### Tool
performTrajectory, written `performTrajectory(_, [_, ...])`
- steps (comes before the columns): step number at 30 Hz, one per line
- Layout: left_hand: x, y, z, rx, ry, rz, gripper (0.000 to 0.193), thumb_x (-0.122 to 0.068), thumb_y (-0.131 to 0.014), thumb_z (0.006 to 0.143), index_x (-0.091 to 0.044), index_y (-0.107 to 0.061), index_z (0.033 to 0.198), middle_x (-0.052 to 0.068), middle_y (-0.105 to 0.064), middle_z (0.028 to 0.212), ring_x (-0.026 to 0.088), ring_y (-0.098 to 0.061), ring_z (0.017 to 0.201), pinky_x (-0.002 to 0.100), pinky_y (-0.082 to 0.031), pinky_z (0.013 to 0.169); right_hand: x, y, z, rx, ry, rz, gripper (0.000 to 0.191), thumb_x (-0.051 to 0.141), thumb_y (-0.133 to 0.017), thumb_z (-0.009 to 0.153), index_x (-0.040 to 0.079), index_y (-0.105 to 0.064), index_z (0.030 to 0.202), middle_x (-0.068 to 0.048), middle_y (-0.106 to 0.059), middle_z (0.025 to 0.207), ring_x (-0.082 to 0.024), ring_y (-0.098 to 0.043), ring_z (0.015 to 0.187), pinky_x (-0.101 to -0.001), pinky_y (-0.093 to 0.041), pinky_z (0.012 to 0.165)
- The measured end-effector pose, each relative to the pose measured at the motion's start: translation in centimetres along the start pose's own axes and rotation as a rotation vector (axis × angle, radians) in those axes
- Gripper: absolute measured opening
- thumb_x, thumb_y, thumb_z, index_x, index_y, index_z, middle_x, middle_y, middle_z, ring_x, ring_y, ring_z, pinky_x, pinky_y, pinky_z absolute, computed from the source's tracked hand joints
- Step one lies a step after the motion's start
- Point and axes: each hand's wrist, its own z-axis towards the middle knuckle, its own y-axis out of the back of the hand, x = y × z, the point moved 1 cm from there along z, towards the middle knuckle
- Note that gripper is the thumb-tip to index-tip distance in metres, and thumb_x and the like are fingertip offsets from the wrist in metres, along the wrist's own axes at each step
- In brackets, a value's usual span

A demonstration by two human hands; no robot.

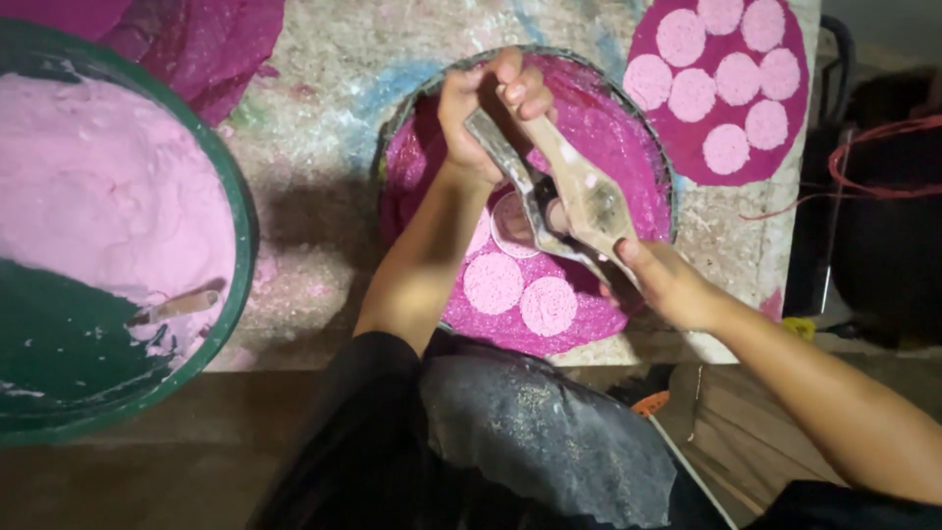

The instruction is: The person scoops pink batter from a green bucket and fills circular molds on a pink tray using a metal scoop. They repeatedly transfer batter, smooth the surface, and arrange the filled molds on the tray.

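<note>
My left hand (491,103) grips the long handles of a metal and wood press tool (564,191) at their far end. My right hand (662,280) holds the tool's round head from below, over a round tray (643,128) lined with magenta cloth. On that cloth lie two pale pink flat discs (494,283) near me, and a third disc (510,226) sits partly hidden under the tool's head.
A big green tub (234,196) of pink dough with a wooden stick (177,306) stands at left. At far right a second magenta round (775,157) carries several pink discs. More magenta cloth (206,44) lies at the top left. The work surface's edge runs close to my lap.
</note>
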Motion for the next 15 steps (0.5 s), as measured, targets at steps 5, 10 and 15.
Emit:
performTrajectory(5, [0.5,-0.3,1.2,0.025,-0.028,0.004,0.023,-0.037,-0.048,0.099,-0.016,-0.055,0.099,-0.001,-0.061,0.091,0.015,-0.062,0.094,0.039,-0.054,0.094,0.9,1.0,-0.2,-0.036,0.013,-0.056,0.083,0.071,-0.031,0.097,-0.001,-0.071,0.092,-0.011,-0.072,0.076,-0.023,-0.070,0.070,-0.0356,-0.057,0.068])
performTrajectory(10, [-0.9,-0.2,2.1,-0.103,0.037,0.244,0.035,-0.042,-0.044,0.094,-0.011,-0.059,0.103,0.002,-0.064,0.092,0.017,-0.063,0.092,0.035,-0.052,0.088,0.1,0.8,0.8,-0.085,0.174,-0.056,0.082,0.072,-0.031,0.097,0.000,-0.070,0.102,-0.009,-0.073,0.082,-0.021,-0.068,0.077,-0.0350,-0.054,0.069])
performTrajectory(15, [-0.5,1.0,-1.9,-0.773,0.365,0.715,0.053,-0.055,-0.033,0.109,-0.005,-0.049,0.119,0.011,-0.064,0.094,0.020,-0.062,0.071,0.036,-0.054,0.065,-1.8,1.0,0.6,-0.057,0.328,-0.058,0.089,0.077,-0.026,0.098,0.002,-0.073,0.098,-0.008,-0.075,0.084,-0.018,-0.071,0.080,-0.0316,-0.055,0.073])
